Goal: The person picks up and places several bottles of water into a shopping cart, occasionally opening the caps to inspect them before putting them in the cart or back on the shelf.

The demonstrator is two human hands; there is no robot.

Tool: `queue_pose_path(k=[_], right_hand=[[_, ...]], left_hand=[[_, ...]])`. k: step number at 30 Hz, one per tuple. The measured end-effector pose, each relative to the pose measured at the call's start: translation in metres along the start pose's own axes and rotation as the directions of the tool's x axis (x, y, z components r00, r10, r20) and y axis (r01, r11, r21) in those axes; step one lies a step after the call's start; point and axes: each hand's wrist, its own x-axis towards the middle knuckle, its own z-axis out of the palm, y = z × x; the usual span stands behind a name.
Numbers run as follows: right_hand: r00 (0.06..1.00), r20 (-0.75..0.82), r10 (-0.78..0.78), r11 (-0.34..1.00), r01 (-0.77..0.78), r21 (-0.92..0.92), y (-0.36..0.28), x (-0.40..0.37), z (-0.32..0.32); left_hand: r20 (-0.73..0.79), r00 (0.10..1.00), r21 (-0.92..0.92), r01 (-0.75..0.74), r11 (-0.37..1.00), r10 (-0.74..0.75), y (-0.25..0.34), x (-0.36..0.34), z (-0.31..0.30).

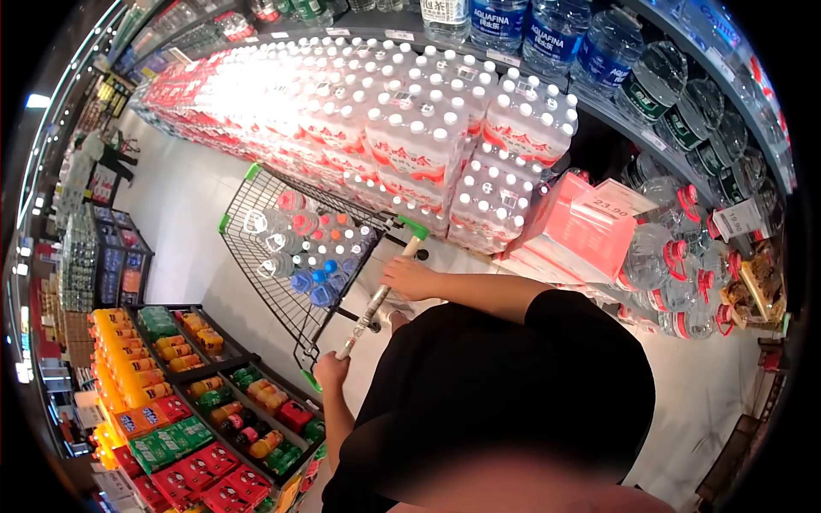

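A shopper's left hand (332,369) is closed around the near end of the cart handle (369,309). Racks of orange and green drink bottles (162,376) stand just left of that grip. The right hand (409,275) wraps the handle's far end. Ahead of both grips, the wire cart (248,205) holds bottled drinks (312,256). Stacked water packs (410,145) rise beside the right grip, with large jugs (676,265) further right.

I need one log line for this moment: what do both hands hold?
left hand: shut on handle | right hand: shut on handle | cart: holds bottles
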Motion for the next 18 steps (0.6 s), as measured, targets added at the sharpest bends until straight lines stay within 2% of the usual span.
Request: queue_pose_path(k=[2,4,6,8,10,11,12,13,16,18], right_hand=[[1.0,-0.012,0.014,1.0,-0.013,0.015,0.0,-0.02,-0.003],[0.99,0.121,0.067,0.996,-0.06,-0.064,-0.001,-0.032,-0.01],[0.979,0.17,0.113,0.987,-0.092,-0.13,-0.002,-0.042,-0.01],[0.906,0.368,0.21,0.973,-0.155,-0.173,-0.004,-0.046,-0.018],[0.779,0.569,0.263,0.959,-0.148,-0.24,-0.007,-0.044,-0.031],[0.669,0.701,0.248,0.964,-0.104,-0.243,-0.004,-0.042,-0.033],[0.608,0.766,0.209,0.975,-0.067,-0.213,-0.002,-0.041,-0.039],[0.542,0.822,0.175,0.982,-0.037,-0.185,-0.001,-0.039,-0.044],[0.549,0.835,0.041,0.996,0.048,-0.081,0.0,-0.042,-0.046],[0.522,0.853,0.023,0.995,0.068,-0.068,-0.003,-0.041,-0.043]], left_hand=[[0.036,0.999,-0.005,-0.007,1.0,0.007,0.014,-0.016,0.013],[0.043,0.999,-0.017,-0.017,1.0,0.017,0.034,-0.039,0.015],[0.089,0.996,-0.061,0.004,0.998,0.001,0.05,-0.059,0.018],[0.176,0.984,-0.143,-0.004,0.99,0.029,0.063,-0.073,0.02],[0.252,0.962,-0.212,-0.047,0.976,0.101,0.063,-0.083,0.037],[0.261,0.954,-0.237,-0.086,0.968,0.149,0.055,-0.075,0.069],[0.27,0.942,-0.263,-0.126,0.957,0.198,0.051,-0.074,0.087],[0.297,0.937,-0.277,-0.102,0.956,0.186,0.056,-0.082,0.08],[0.341,0.923,-0.293,-0.075,0.953,0.177,0.065,-0.096,0.061],[0.354,0.92,-0.279,-0.07,0.958,0.17,0.065,-0.101,0.052]])
